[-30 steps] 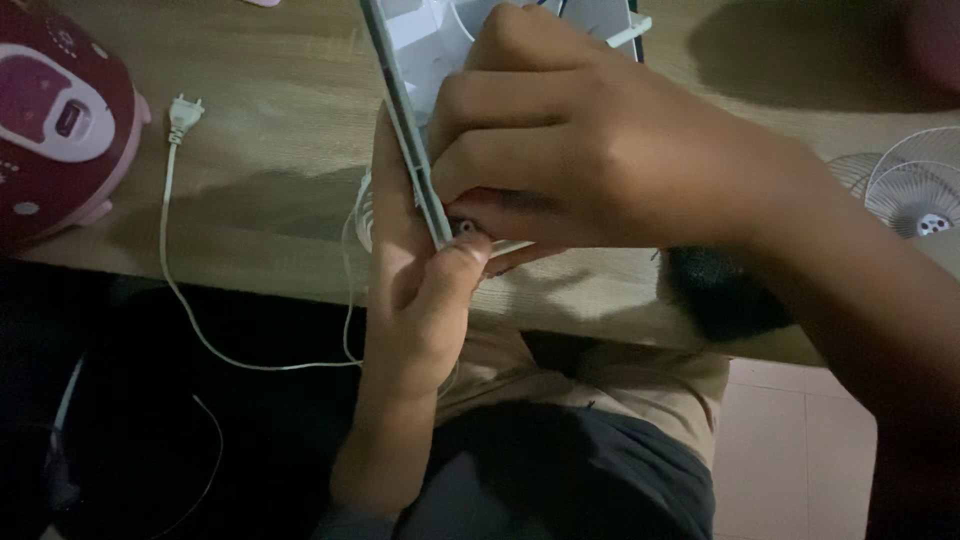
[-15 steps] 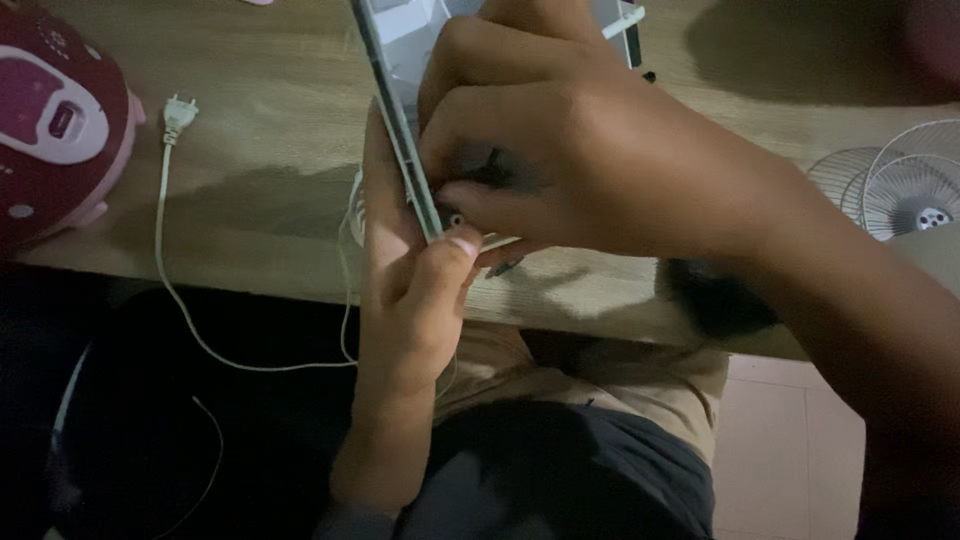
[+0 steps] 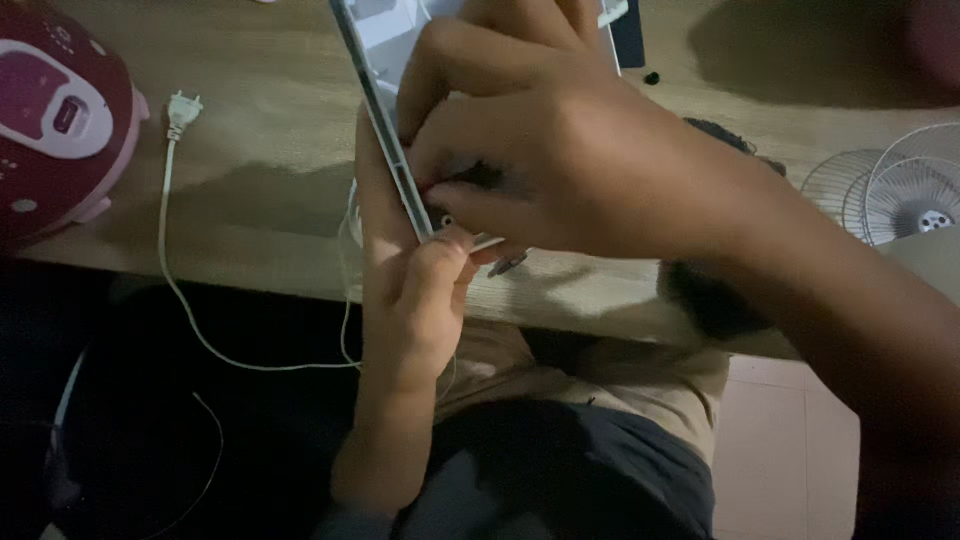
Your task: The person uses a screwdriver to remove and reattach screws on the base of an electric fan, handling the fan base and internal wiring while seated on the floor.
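A flat white plastic panel (image 3: pixel 385 40) with a grey edge stands tilted over the wooden table (image 3: pixel 260 190). My left hand (image 3: pixel 405 290) grips the panel's lower corner from below, thumb pressed against its edge. My right hand (image 3: pixel 560 165) reaches across from the right and covers most of the panel, its fingertips pinched at the same corner on a small part that I cannot make out. A thin metal tip (image 3: pixel 508 264) pokes out beneath my right fingers.
A dark red and white rice cooker (image 3: pixel 50 120) sits at the left, its white cord and plug (image 3: pixel 182 108) trailing over the table's front edge. A white fan guard (image 3: pixel 895 185) lies at the right. My lap is below the table edge.
Both hands stay at the panel's lower corner. My right hand has shifted slightly down and left over the panel, and my left thumb has closed up against the edge.
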